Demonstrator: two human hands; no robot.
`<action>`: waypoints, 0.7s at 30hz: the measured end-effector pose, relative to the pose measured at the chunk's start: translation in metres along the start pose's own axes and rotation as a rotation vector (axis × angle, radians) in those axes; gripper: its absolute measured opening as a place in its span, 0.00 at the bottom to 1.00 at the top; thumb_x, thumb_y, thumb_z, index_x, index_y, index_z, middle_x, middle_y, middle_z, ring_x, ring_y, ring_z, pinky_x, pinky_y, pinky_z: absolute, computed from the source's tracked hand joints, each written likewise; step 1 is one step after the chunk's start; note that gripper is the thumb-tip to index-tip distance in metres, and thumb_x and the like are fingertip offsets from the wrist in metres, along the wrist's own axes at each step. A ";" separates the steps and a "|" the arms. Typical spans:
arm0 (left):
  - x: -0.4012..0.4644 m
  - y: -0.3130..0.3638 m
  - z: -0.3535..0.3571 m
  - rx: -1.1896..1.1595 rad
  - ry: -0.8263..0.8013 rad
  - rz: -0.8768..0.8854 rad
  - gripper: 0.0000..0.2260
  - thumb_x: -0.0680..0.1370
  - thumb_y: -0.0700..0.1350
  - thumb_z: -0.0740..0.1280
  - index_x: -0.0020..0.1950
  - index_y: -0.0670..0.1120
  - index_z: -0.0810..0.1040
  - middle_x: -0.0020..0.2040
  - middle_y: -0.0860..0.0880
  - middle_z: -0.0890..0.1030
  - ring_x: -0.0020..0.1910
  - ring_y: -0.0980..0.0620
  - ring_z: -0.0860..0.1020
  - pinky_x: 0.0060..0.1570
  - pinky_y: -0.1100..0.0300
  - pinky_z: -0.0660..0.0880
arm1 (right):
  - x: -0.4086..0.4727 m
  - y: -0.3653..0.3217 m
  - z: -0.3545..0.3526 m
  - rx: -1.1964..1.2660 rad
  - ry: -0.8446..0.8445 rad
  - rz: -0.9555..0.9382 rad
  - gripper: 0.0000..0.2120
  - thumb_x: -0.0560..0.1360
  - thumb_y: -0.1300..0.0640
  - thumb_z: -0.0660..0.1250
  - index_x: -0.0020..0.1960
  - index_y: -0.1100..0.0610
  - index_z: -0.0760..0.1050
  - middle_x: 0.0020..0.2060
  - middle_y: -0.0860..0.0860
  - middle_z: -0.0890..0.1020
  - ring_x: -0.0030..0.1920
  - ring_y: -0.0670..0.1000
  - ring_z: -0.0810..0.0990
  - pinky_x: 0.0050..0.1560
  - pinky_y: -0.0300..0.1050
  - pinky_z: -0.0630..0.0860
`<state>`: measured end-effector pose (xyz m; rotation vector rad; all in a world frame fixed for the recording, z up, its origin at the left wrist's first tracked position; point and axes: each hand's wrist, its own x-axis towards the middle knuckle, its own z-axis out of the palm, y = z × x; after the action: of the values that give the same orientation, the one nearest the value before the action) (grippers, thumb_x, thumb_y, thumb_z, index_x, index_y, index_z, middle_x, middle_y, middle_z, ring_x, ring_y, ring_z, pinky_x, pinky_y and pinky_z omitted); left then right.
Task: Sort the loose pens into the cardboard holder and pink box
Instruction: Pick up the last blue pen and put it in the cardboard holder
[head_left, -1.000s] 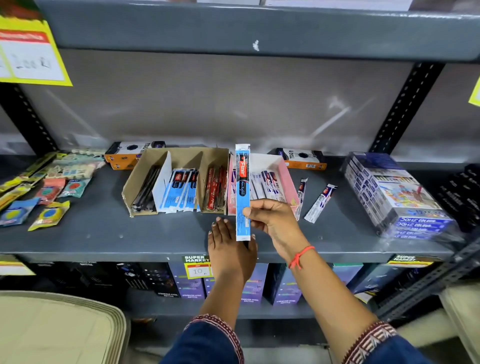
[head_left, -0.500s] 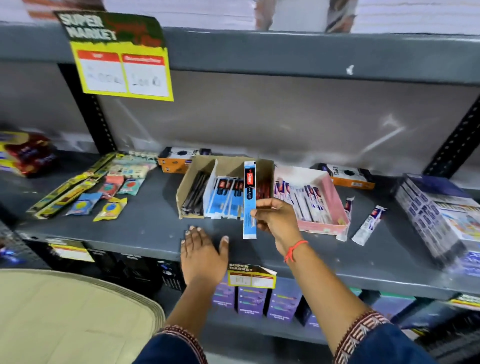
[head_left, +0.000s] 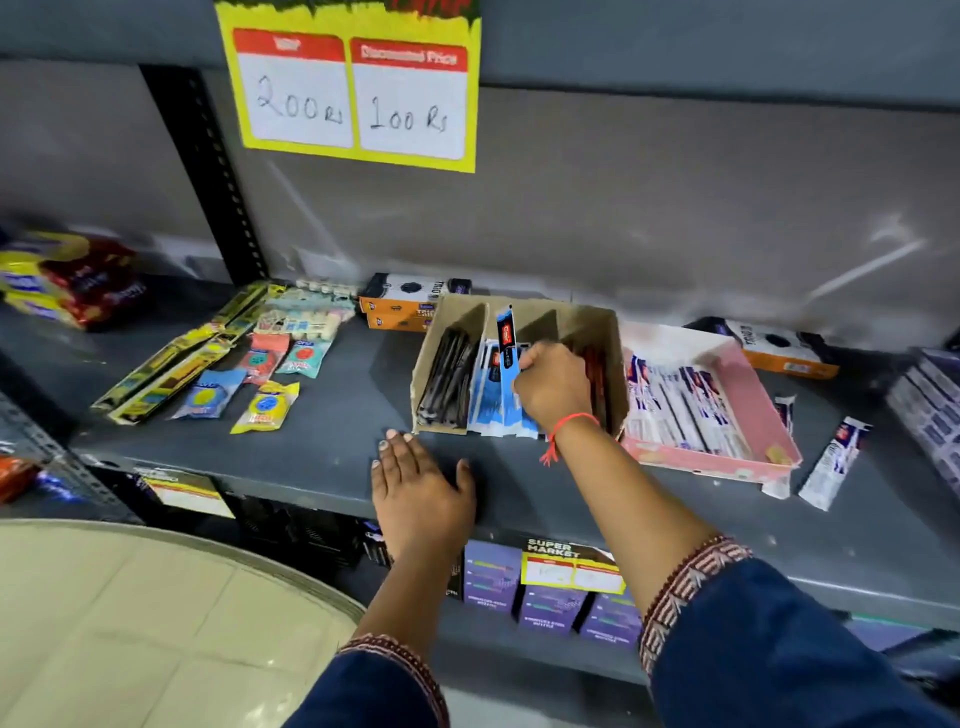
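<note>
Head camera is looking down on a grey shelf (head_left: 311, 447). The right hand (head_left: 553, 384) is pinching a blue packaged pen (head_left: 508, 358) in a narrow grip, tilted over the middle compartment of the cardboard holder (head_left: 597, 332), where similar blue packs are lying. The left hand (head_left: 421, 488) is resting flat and spread on the shelf edge, holding nothing. Just right of the holder, the pink box (head_left: 748, 405) is carrying white pen packs. A loose white pen pack (head_left: 834, 462) is lying right of the box. Orange boxes (head_left: 410, 306) are standing behind.
</note>
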<state>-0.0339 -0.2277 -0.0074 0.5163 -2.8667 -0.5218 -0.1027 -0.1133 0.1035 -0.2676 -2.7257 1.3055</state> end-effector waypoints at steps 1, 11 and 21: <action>-0.001 -0.001 0.000 -0.008 -0.004 0.003 0.33 0.77 0.57 0.52 0.74 0.37 0.47 0.77 0.38 0.50 0.76 0.44 0.49 0.74 0.53 0.42 | 0.000 -0.003 0.003 -0.081 -0.017 -0.023 0.12 0.70 0.70 0.56 0.47 0.65 0.78 0.51 0.65 0.82 0.51 0.64 0.81 0.48 0.48 0.77; 0.000 -0.001 0.002 -0.073 0.039 0.006 0.34 0.76 0.56 0.54 0.74 0.36 0.52 0.76 0.37 0.53 0.75 0.43 0.52 0.73 0.51 0.45 | 0.020 -0.008 0.029 -0.317 -0.108 0.075 0.15 0.76 0.68 0.56 0.59 0.68 0.73 0.60 0.65 0.78 0.60 0.64 0.78 0.59 0.53 0.75; 0.000 -0.001 0.004 -0.061 0.043 0.012 0.34 0.76 0.57 0.55 0.74 0.37 0.50 0.76 0.38 0.52 0.75 0.44 0.51 0.73 0.51 0.45 | 0.020 0.010 0.037 -0.468 -0.071 0.003 0.15 0.77 0.67 0.55 0.61 0.67 0.72 0.59 0.64 0.79 0.59 0.63 0.78 0.58 0.53 0.76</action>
<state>-0.0348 -0.2276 -0.0115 0.4932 -2.8017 -0.5871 -0.1278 -0.1315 0.0732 -0.2647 -3.0594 0.6688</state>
